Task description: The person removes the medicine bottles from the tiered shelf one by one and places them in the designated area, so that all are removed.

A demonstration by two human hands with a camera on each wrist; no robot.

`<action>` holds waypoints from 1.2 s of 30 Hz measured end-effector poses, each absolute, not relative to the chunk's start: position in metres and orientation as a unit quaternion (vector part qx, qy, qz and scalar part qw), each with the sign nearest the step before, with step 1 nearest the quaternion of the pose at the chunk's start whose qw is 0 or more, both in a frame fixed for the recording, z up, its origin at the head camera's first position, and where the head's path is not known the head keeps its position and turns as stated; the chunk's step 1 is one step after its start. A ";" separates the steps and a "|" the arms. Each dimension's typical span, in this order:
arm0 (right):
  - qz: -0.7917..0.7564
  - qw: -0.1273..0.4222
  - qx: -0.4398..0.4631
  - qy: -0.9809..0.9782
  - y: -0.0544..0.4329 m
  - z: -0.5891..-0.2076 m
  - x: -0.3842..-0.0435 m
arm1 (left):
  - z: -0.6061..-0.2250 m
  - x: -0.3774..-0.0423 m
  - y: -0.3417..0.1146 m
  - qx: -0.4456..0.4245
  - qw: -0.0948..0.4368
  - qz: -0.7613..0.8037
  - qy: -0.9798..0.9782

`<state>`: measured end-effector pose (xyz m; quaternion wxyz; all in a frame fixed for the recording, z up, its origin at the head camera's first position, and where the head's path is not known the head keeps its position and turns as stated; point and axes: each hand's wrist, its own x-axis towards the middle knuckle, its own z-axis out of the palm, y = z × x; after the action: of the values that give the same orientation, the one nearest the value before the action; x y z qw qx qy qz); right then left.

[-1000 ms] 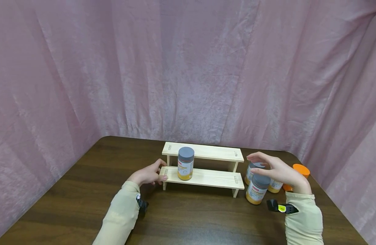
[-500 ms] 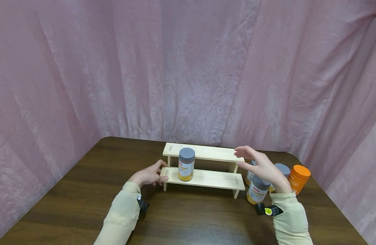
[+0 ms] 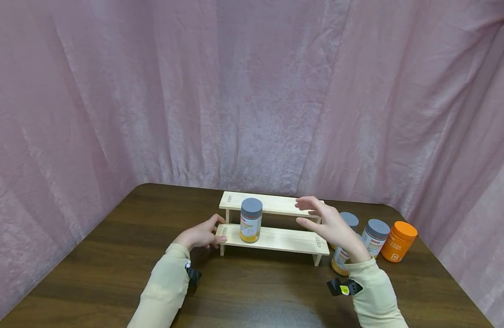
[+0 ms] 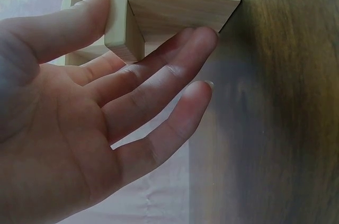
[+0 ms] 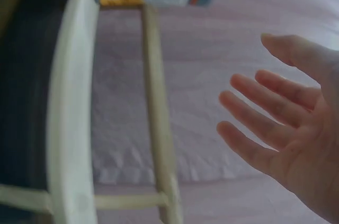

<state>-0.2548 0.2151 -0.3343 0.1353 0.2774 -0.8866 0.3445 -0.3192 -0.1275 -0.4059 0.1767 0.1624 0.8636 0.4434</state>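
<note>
A light wooden two-tier shelf (image 3: 285, 241) stands on the brown table. My left hand (image 3: 200, 234) grips the left end of its lower tier. In the left wrist view the thumb (image 4: 98, 4) lies on the board's top and the other fingers reach beneath, by the side leg (image 4: 180, 9). A jar (image 3: 250, 221) with a grey lid and a white and yellow label stands upright on the lower tier, left of the middle. Over the shelf's right part hovers my right hand (image 3: 327, 223), fingers spread and nothing in it; the right wrist view shows its bare palm (image 5: 304, 144).
Several more grey-lidded jars (image 3: 375, 237) are grouped on the table right of the shelf, partly hidden behind my right hand and wrist. Beside them is an orange jar (image 3: 398, 241). A pink curtain (image 3: 252, 91) hangs behind the table's back edge.
My right hand has moved left, from over the grouped jars to over the shelf's right part, uncovering the orange jar. The left hand keeps its grip on the shelf.
</note>
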 end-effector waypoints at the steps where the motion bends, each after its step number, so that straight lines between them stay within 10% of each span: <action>1: 0.347 0.138 0.277 -0.885 0.211 -0.337 -0.256 | -0.406 -0.319 -0.127 0.162 0.177 0.443 0.864; 36: 0.534 0.050 0.209 -0.818 0.102 -0.372 -0.276 | -0.406 -0.320 -0.129 0.169 0.176 0.434 0.867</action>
<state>-0.2755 0.1023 -0.3724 0.0503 0.2087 -0.8181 0.5336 -0.3200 -0.1287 -0.4061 0.1760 0.1690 0.8674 0.4338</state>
